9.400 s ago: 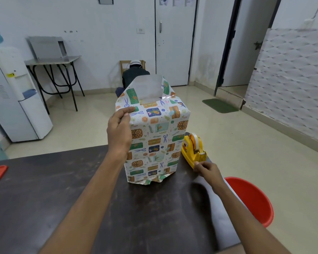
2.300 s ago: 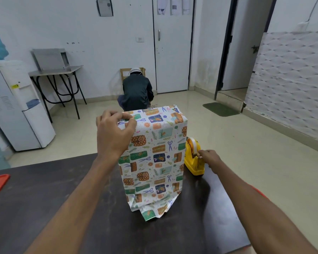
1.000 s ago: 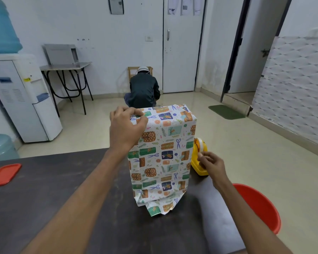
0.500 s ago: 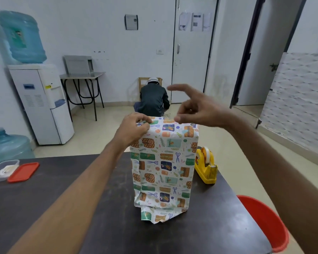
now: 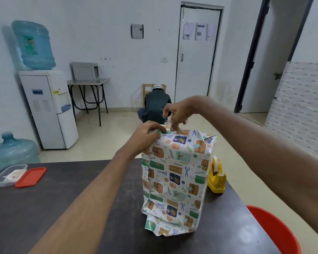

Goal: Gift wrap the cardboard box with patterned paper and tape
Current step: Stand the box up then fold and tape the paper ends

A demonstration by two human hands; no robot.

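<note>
**Both hands at the top of the wrapped box**

The left fingers (image 5: 157, 128) curl over the top left edge of the wrapped box (image 5: 176, 173), gripping the folded patterned paper (image 5: 180, 140) there, and the left hand (image 5: 146, 137) hugs that corner. The right fingers (image 5: 173, 123) are bunched and point down, tips touching the same top edge just beside the left ones. Whether they pinch any tape, I cannot tell. The right hand (image 5: 179, 111) sits above the box. The box stands upright towards the right end of the dark surface (image 5: 62, 208), with loose paper crumpled at its foot. A yellow tape dispenser (image 5: 217, 180) sits just beside it on the right. A clear container (image 5: 7, 176) and a red lid (image 5: 30, 176) lie well apart at the left edge.
</note>
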